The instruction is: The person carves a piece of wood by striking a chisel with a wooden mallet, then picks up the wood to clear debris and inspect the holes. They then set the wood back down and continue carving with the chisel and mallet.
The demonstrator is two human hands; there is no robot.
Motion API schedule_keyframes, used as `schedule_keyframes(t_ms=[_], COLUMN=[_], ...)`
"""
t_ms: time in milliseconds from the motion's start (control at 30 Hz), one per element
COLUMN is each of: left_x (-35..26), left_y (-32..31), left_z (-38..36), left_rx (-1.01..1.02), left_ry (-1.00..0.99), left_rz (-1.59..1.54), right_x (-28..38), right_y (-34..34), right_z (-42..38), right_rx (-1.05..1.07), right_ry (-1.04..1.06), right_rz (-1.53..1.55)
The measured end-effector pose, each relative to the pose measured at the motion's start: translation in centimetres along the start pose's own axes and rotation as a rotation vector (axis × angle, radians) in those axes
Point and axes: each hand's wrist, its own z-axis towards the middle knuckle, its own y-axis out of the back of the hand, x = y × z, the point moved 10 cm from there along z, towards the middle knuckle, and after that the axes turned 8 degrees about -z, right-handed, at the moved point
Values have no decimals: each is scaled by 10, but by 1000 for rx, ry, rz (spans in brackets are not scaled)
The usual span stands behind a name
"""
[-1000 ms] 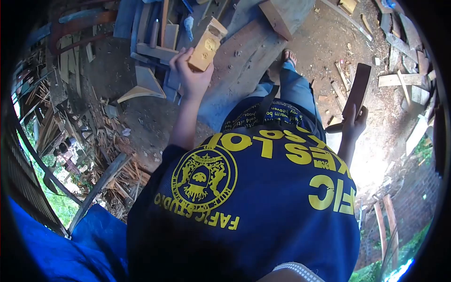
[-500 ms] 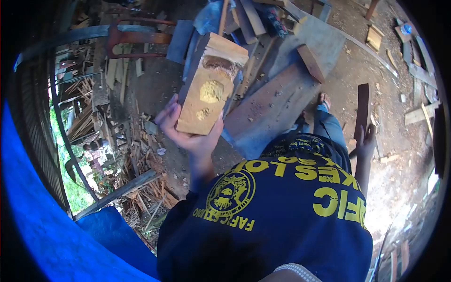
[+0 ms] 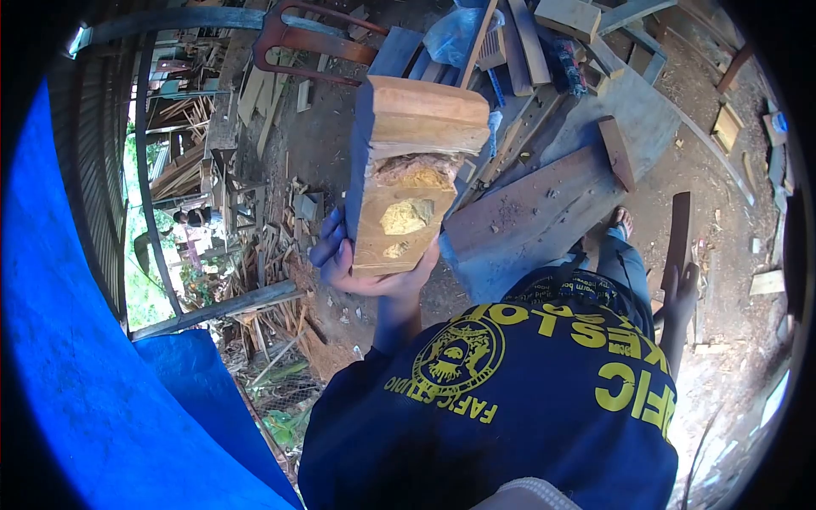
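Note:
My left hand [image 3: 382,276] is wrapped round the lower end of a thick wooden block [image 3: 399,200], raised close to the camera. The block's pale face has a rough hollow across it and two chipped yellowish patches. At the right, my right hand [image 3: 681,293] is closed round the lower end of a narrow dark wooden piece [image 3: 678,225], which points away from me. Part of that hand is in shadow.
A wide board [image 3: 531,200] with debris lies beyond my body, with a short plank [image 3: 616,153] on it. Timber lengths [image 3: 527,42], a plastic bag [image 3: 450,36] and a reddish wooden frame [image 3: 319,42] are farther off. Blue sheeting [image 3: 93,365] hangs left.
The block has come nearer the camera and appears larger and farther right, still in my left hand. The whole view has shifted, with the surroundings moved rightward. My right hand still holds the dark piece.

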Motion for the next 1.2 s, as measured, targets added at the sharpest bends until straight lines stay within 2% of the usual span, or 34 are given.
schedule_keyframes(t_ms=[67,133,167,200,267,300,333,400,467,533,600,667,700,733,800,833,867,933,967,1000,1067,1100,1167,1200], left_x=[-1,42,46,45,69,74,80,69,71,59,58,45,41,42,28,31,29,56,56,57,79,77,96,96], left_y=[-6,-18,-35,-39,-90,-107,-115,-145,-163,-184,-201,-222,-231,-242,-262,-273,-283,-293,-301,-298,-289,-285,-269,-265], left_z=[-3,-25,-23,-18,-68,-86,-95,-119,-149,-185,-220,-265,-290,-309,-344,-366,-381,-450,-478,-482,-492,-490,-493,-490], left_rx=[8,-203,-269,-274,-329,-334,-344,-322,-291,-201,-201,-108,-41,-53,173,195,190,62,48,39,159,146,252,243], left_ry=[-6,475,615,625,1450,1637,1647,1844,1946,2139,2213,2430,2562,2580,2616,2633,2649,2775,2912,2919,2725,2728,2572,2573], left_rz=[-8,-584,-808,-810,-1294,-1512,-1516,-1768,-1854,-2077,-2164,-2322,-2284,-2297,-2308,-2151,-2160,-1579,-1685,-1691,-1407,-1410,-1104,-1105], right_x=[2,0,0,2,-1,-5,-7,1,-6,1,28,25,23,30,29,27,22,13,12,11,10,8,10,13], right_y=[3,1,0,0,-2,-5,-5,1,-2,2,13,12,10,14,14,17,20,30,37,41,60,66,77,83], right_z=[1,3,4,4,4,4,5,5,7,5,2,1,0,-1,-4,-5,-7,-10,-12,-14,-19,-21,-25,-26], right_rx=[-40,-7,26,28,62,57,40,-40,20,14,-10,-9,20,-20,62,67,70,7,-31,-27,-116,-157,-227,-257], right_ry=[48,31,13,13,-31,-36,-15,52,-12,-19,11,13,-7,49,-39,-61,-67,-71,-63,-60,-61,-58,-51,-47], right_rz=[-7,-19,-25,-36,15,57,37,25,1,-12,50,1,-28,-90,-87,-102,-119,-64,-17,-26,22,71,135,148])
